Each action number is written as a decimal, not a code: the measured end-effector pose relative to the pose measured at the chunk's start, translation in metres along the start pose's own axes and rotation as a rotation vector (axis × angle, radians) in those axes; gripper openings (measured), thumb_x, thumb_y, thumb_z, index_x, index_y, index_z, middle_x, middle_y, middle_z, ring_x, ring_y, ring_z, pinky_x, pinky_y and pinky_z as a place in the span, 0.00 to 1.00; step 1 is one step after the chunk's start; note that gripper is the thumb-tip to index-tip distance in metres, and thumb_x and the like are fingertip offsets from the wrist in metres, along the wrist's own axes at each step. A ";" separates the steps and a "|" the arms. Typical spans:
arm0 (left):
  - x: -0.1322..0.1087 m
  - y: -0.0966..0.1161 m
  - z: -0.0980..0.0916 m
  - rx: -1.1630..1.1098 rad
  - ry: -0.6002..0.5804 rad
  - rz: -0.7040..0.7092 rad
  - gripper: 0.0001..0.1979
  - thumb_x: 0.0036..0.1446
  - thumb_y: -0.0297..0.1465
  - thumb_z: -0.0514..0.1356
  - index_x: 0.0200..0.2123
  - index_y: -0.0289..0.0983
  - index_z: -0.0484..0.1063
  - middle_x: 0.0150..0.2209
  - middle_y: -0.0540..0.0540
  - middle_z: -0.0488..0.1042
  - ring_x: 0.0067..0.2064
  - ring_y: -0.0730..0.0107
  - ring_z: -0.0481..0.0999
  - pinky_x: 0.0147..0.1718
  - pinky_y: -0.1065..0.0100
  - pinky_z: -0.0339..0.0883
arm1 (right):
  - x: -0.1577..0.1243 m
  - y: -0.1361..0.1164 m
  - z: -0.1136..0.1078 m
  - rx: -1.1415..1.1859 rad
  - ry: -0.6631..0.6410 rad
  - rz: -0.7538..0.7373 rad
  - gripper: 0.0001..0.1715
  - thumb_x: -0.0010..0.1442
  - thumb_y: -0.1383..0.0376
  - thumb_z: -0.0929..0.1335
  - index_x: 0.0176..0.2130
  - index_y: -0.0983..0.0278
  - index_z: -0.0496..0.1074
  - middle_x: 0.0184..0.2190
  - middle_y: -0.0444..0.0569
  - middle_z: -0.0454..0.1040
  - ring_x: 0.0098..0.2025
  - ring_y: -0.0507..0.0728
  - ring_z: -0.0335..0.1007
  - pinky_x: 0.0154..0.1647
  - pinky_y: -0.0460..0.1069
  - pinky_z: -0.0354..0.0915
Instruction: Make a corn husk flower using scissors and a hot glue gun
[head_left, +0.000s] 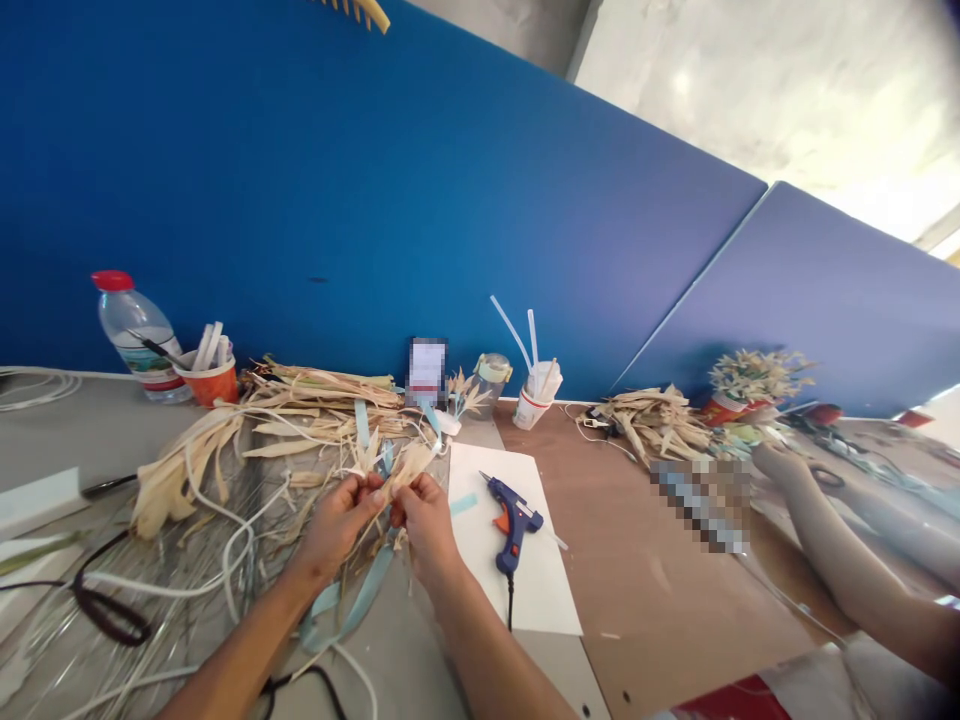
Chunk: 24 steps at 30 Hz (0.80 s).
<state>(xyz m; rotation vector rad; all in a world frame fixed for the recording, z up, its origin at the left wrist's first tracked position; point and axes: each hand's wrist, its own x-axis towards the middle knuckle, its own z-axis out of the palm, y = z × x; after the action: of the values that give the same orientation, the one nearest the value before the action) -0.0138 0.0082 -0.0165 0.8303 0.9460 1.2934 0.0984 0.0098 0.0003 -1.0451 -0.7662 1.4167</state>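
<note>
My left hand (339, 522) and my right hand (424, 515) are close together above the grey table (90, 440), both pinching a small bundle of dried straw-coloured husk strips (394, 470) that fans upward between the fingers. Light blue ribbon strips (352, 610) trail down from under my hands. A big heap of loose dried husks (300, 410) lies just behind my hands. To the right of my right hand a blue hot glue gun (514, 520) rests on a white sheet of paper (540, 590), its cord running toward me.
A water bottle (135, 335) and an orange cup of sticks (210, 375) stand at the back left. Paper cup with glue sticks (536, 395) at the blue partition. Black-handled scissors (105, 610) and white cables lie left. Another person's arm (840, 560) rests at right near more husks (652, 420).
</note>
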 end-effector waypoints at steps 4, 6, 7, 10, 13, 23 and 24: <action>0.002 -0.005 -0.003 0.121 -0.037 -0.023 0.14 0.41 0.37 0.69 0.30 0.36 0.71 0.22 0.52 0.73 0.23 0.70 0.72 0.24 0.70 0.64 | -0.002 0.001 0.001 -0.003 -0.011 0.012 0.06 0.43 0.68 0.66 0.23 0.62 0.62 0.11 0.34 0.60 0.13 0.46 0.51 0.15 0.42 0.46; 0.002 -0.005 -0.003 0.149 -0.019 -0.025 0.13 0.41 0.38 0.68 0.27 0.37 0.71 0.21 0.51 0.73 0.22 0.69 0.72 0.23 0.70 0.64 | -0.002 0.002 0.000 0.007 -0.030 0.033 0.06 0.42 0.68 0.66 0.22 0.62 0.61 0.10 0.34 0.60 0.13 0.46 0.51 0.15 0.42 0.46; 0.002 -0.005 -0.003 0.161 -0.010 -0.027 0.13 0.42 0.38 0.68 0.26 0.37 0.71 0.20 0.51 0.73 0.22 0.68 0.72 0.23 0.69 0.64 | -0.002 0.002 0.000 0.014 -0.043 0.044 0.06 0.42 0.68 0.66 0.22 0.63 0.61 0.10 0.34 0.61 0.12 0.46 0.51 0.15 0.42 0.46; 0.000 -0.001 0.000 0.216 0.006 -0.041 0.13 0.42 0.40 0.67 0.23 0.36 0.72 0.18 0.51 0.73 0.19 0.69 0.70 0.21 0.70 0.62 | -0.001 0.002 -0.003 0.046 -0.083 0.082 0.04 0.42 0.67 0.66 0.23 0.63 0.63 0.10 0.35 0.61 0.11 0.45 0.52 0.14 0.42 0.45; -0.003 0.002 0.002 0.286 0.024 -0.034 0.14 0.42 0.41 0.66 0.21 0.35 0.73 0.17 0.50 0.72 0.17 0.71 0.67 0.18 0.70 0.60 | 0.000 0.002 -0.006 0.074 -0.104 0.128 0.04 0.42 0.65 0.65 0.22 0.63 0.64 0.10 0.36 0.63 0.10 0.46 0.53 0.12 0.42 0.44; -0.002 0.004 0.005 0.221 0.137 -0.009 0.17 0.37 0.43 0.68 0.23 0.36 0.70 0.19 0.53 0.72 0.21 0.70 0.69 0.23 0.69 0.64 | 0.000 -0.006 -0.009 0.099 -0.107 0.158 0.07 0.42 0.62 0.67 0.23 0.64 0.66 0.11 0.36 0.63 0.12 0.46 0.53 0.15 0.42 0.47; -0.002 0.003 0.004 0.228 0.128 -0.026 0.17 0.37 0.42 0.68 0.24 0.36 0.70 0.19 0.53 0.72 0.21 0.70 0.69 0.23 0.69 0.63 | 0.000 -0.009 -0.009 0.079 -0.097 0.115 0.07 0.42 0.62 0.68 0.24 0.64 0.67 0.11 0.36 0.63 0.13 0.46 0.53 0.15 0.42 0.48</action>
<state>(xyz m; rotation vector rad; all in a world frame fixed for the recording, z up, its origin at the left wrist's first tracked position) -0.0116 0.0071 -0.0120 0.9151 1.2190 1.2419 0.1104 0.0098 0.0049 -0.9781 -0.7236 1.5931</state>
